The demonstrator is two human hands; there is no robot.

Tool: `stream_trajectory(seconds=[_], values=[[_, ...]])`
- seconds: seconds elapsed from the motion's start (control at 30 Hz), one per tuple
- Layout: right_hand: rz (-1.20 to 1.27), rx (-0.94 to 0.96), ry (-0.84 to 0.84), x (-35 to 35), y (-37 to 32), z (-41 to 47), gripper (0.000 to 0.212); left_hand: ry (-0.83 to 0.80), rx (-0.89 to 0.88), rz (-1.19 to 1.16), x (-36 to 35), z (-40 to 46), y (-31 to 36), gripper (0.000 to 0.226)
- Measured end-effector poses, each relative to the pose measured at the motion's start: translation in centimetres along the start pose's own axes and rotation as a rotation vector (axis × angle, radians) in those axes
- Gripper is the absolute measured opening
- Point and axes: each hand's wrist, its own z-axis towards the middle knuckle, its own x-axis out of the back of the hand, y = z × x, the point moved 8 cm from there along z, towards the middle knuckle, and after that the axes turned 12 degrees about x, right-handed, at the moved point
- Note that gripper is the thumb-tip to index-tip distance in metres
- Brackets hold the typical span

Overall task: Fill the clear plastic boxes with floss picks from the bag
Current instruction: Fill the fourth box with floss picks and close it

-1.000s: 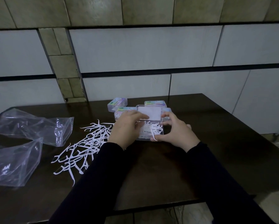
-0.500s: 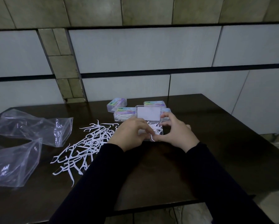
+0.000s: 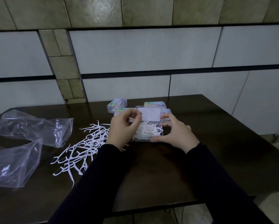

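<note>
L hand curled, grip unclear, R hand gripping open box, on dark table w/ tiled wall behind.

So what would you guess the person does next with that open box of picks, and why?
Probably swing the lid down and press it shut. The open box already looks heaped with floss picks, the left hand has fingers at the lid's edge, and the right hand steadies the box. A few picks seem to poke up, so tucking them in first may help.
</note>
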Motion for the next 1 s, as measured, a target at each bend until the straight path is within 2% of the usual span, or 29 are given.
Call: stream_trajectory(seconds=[0.13,0.37,0.53,0.67,0.8,0.9,1.0], values=[[-0.012,-0.011,-0.001,0.0,0.1,0.1,0.085,-0.049,0.113,-0.12,-0.3,0.1,-0.9,0.008],[-0.02,-0.013,0.01,-0.1,0.3,0.1,0.084,-0.18,0.201,0.094,-1.7,0.3,-2.4,0.01],[-0.014,-0.01,0.006,-0.1,0.1,0.1,0.083,-0.194,0.092,0.225,-2.0,0.7,-2.3,0.015],[-0.001,-0.004,0.0,-0.1,0.2,0.0,0.082,-0.096,-0.057,0.353,-2.0,0.3,-1.0,0.018],[-0.008,0.001,-0.008,-0.2,0.3,0.2,0.077,-0.083,-0.216,0.538,-3.3,-1.0,1.1,0.032],[0.003,0.01,0.007,-0.1,0.2,0.1,0.075,-0.094,-0.199,0.582,-3.3,-0.8,0.7,0.026],[0.015,0.005,0.012,-0.1,0.2,0.0,0.08,-0.096,-0.109,0.571,-2.6,0.1,-1.0,0.032]])
